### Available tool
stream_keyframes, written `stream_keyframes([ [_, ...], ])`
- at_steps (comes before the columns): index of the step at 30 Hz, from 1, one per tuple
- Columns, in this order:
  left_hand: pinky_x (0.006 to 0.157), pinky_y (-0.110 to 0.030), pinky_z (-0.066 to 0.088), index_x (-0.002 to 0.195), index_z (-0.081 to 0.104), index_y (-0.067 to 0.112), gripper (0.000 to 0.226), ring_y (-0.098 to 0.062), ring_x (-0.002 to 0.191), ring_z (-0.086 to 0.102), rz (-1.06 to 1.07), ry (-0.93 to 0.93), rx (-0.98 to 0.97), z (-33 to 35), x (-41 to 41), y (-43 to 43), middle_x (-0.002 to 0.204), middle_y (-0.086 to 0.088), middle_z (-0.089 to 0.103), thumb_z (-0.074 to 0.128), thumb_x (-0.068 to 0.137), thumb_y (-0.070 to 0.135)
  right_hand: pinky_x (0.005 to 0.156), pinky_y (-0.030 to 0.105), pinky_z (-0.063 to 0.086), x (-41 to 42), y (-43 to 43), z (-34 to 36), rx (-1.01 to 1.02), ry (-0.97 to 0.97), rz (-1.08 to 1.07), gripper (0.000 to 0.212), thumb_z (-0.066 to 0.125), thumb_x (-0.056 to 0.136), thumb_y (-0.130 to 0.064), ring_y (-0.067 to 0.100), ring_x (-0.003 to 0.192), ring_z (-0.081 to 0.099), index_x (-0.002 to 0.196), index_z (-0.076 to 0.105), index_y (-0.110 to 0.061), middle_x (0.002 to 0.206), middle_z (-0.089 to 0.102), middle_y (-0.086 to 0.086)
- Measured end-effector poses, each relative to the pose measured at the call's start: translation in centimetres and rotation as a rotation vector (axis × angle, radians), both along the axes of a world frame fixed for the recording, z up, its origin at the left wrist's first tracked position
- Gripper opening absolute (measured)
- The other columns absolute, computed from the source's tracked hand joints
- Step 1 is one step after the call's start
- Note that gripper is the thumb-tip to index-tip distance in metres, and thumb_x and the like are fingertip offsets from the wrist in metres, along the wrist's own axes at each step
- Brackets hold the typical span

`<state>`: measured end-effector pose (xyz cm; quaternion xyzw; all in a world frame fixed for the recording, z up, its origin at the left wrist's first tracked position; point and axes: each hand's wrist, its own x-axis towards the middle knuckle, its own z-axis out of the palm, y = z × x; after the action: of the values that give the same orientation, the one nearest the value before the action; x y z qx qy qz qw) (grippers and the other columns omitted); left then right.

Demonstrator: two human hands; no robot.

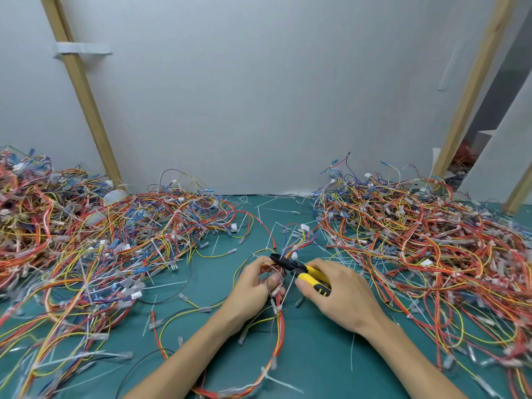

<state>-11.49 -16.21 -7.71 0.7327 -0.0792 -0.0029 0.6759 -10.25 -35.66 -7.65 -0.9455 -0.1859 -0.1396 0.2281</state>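
Observation:
My left hand (256,286) grips a wire harness (277,326) of red, orange and yellow wires in the middle of the green table (316,355). My right hand (342,295) holds yellow-handled cutters (302,272). Their black jaws point left at the bundle just above my left fingers. A white cable tie (288,289) sticks out of the bundle between my hands. The harness trails toward me and loops off to the lower left.
A big tangle of coloured wire harnesses (86,240) covers the left of the table, and another heap (431,240) covers the right. Cut white cable ties (276,380) lie scattered on the mat. A grey wall with wooden battens (83,90) stands behind.

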Motion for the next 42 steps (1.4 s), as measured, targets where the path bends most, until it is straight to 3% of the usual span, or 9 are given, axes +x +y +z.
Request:
stream_keyframes([
  [9,0.067,-0.038,0.036,0.083,0.052,0.016,0.032,-0.023,0.069,0.044,0.119,-0.043,0.223,-1.4,1.3,0.5,0.072,-0.009,0.052,0.034,0.097,-0.005,0.084,0.027,0.043,-0.1,-0.5,0.5,0.013,0.094,0.077,0.059,0.037,0.079,-0.078,0.003,0.098,0.052,0.118,0.057,-0.039,0.104,0.061,-0.017],
  [14,0.063,-0.036,0.037,0.081,0.055,0.017,0.029,-0.021,0.064,0.046,0.129,-0.030,0.186,-1.2,1.1,0.4,0.070,-0.006,0.055,0.039,0.099,0.001,0.072,0.030,0.046,-0.4,-0.3,1.1,-0.027,0.089,0.079,0.051,0.034,0.082,-0.076,0.004,0.079,0.055,0.095,0.059,-0.034,0.082,0.062,-0.013],
  [18,0.054,-0.028,0.039,0.085,0.056,0.010,0.025,-0.017,0.054,0.047,0.109,-0.016,0.157,-1.0,0.9,0.5,0.064,-0.001,0.054,0.037,0.099,0.001,0.055,0.026,0.035,-0.9,0.1,1.2,-0.078,0.075,0.072,0.055,0.030,0.087,-0.074,0.010,0.061,0.051,0.075,0.051,-0.025,0.063,0.055,-0.004],
  [21,0.048,-0.024,0.039,0.085,0.054,0.011,0.023,-0.016,0.050,0.047,0.092,0.007,0.107,-0.7,0.6,0.4,0.062,0.001,0.053,0.038,0.099,0.001,0.058,0.029,0.037,-0.9,0.5,1.3,-0.073,0.081,0.039,0.057,0.031,0.090,-0.071,0.014,0.059,0.049,0.071,0.048,-0.020,0.060,0.051,0.000],
  [25,0.058,-0.029,0.045,0.094,0.052,0.011,0.008,-0.014,0.059,0.050,0.036,-0.002,0.085,-0.2,0.4,0.4,0.071,0.000,0.055,0.048,0.099,0.009,0.065,0.039,0.044,-0.4,0.5,1.7,0.004,0.163,0.015,0.062,0.032,0.093,-0.068,0.023,0.063,0.052,0.067,0.048,-0.014,0.058,0.053,0.004],
  [29,0.060,-0.014,0.047,0.104,0.046,0.001,0.015,-0.004,0.064,0.054,0.018,-0.034,0.045,0.0,0.3,0.4,0.084,0.002,0.058,0.056,0.095,0.006,0.069,0.037,0.053,0.0,0.4,1.8,0.063,0.228,0.014,0.063,0.034,0.096,-0.064,0.015,0.056,0.059,0.068,0.056,-0.013,0.061,0.065,0.006],
  [32,0.057,-0.017,0.047,0.101,0.046,-0.003,0.020,-0.010,0.060,0.051,0.042,-0.056,0.031,0.2,0.0,0.0,0.083,-0.007,0.054,0.051,0.100,0.017,0.068,0.034,0.053,0.0,0.4,1.9,0.077,0.266,0.017,0.060,0.034,0.095,-0.065,0.007,0.050,0.058,0.064,0.059,-0.020,0.058,0.066,-0.001],
  [36,0.056,-0.021,0.048,0.093,0.053,0.001,0.019,-0.011,0.054,0.052,0.120,-0.127,0.114,-0.3,0.3,-0.1,0.075,-0.007,0.055,0.050,0.100,0.018,0.063,0.028,0.049,-0.2,0.4,2.3,0.109,0.321,0.043,0.058,0.036,0.096,-0.063,0.010,0.047,0.062,0.068,0.061,-0.019,0.059,0.067,0.002],
  [42,0.054,-0.024,0.048,0.083,0.060,0.010,0.017,-0.006,0.048,0.053,0.187,-0.208,0.182,-1.2,0.9,0.3,0.063,0.006,0.058,0.057,0.097,0.020,0.070,0.040,0.047,-1.1,0.5,2.0,0.002,0.169,0.019,0.060,0.034,0.093,-0.066,0.022,0.067,0.056,0.073,0.054,-0.014,0.064,0.060,0.005],
])
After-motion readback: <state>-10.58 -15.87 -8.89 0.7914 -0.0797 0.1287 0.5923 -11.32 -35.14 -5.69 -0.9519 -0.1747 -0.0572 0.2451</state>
